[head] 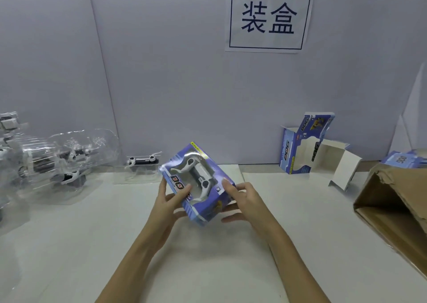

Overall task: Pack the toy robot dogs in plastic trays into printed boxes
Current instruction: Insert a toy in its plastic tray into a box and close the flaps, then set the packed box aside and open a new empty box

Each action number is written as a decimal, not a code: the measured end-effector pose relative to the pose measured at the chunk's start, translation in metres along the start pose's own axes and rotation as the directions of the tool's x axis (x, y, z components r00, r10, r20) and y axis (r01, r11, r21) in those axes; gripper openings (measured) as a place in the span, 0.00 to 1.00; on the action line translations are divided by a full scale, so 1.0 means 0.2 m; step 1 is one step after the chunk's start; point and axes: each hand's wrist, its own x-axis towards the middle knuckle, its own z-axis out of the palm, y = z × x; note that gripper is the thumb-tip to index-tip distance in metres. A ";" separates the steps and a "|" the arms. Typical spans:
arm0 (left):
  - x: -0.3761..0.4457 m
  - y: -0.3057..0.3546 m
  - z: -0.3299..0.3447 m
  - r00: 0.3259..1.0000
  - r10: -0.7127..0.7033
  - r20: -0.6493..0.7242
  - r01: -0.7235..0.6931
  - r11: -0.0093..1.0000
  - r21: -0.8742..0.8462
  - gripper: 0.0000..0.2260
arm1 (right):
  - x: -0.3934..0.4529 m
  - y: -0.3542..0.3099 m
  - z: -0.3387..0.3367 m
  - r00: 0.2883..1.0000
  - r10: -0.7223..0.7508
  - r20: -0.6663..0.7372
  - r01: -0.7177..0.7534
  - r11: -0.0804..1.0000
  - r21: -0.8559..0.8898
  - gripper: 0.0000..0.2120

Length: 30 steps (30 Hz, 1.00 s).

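A blue-and-white printed cardboard box (198,185) with a clear window, through which a white toy robot dog (196,175) shows, is held tilted above the middle of the white tabletop (208,256). The left hand (172,201) grips its near-left edge, thumb on the window face and fingers underneath; the right hand (242,198) holds the right end, thumb on top and fingers curled round below. It looks light, its thin card walls and window film easily dented, so the stiffer edges and corners seem the safest hold.

At two o'clock stands an empty printed box with open flaps (309,150). At three o'clock lies a brown corrugated carton (392,210), more printed boxes (402,158) behind it. At nine to ten o'clock sit clear plastic trays holding toy dogs (57,159), one single tray (141,163) nearer the middle. A paper sign (270,16) hangs on the wall at twelve.
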 end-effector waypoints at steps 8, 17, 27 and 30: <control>0.03 -0.02 -0.01 0.996 -0.042 -0.074 0.023 0.970 -0.242 0.34 | -0.05 -0.07 -0.14 0.995 -0.004 0.099 0.007 1.000 -0.029 0.30; 0.03 -0.07 -0.01 0.985 -0.064 -0.158 0.054 0.996 -0.067 0.34 | 0.00 -0.27 -0.53 0.662 -0.138 -0.737 0.656 0.584 0.479 0.34; -0.01 -0.16 0.09 0.997 0.032 -0.076 -0.006 0.948 0.317 0.24 | 0.40 -0.12 -0.68 0.628 -0.449 -0.635 0.024 0.827 -0.562 0.15; -0.02 -0.18 0.09 0.997 0.064 -0.045 -0.041 0.916 0.399 0.20 | 0.57 -0.15 -0.72 0.719 -0.526 -0.454 -0.095 0.572 -0.815 0.17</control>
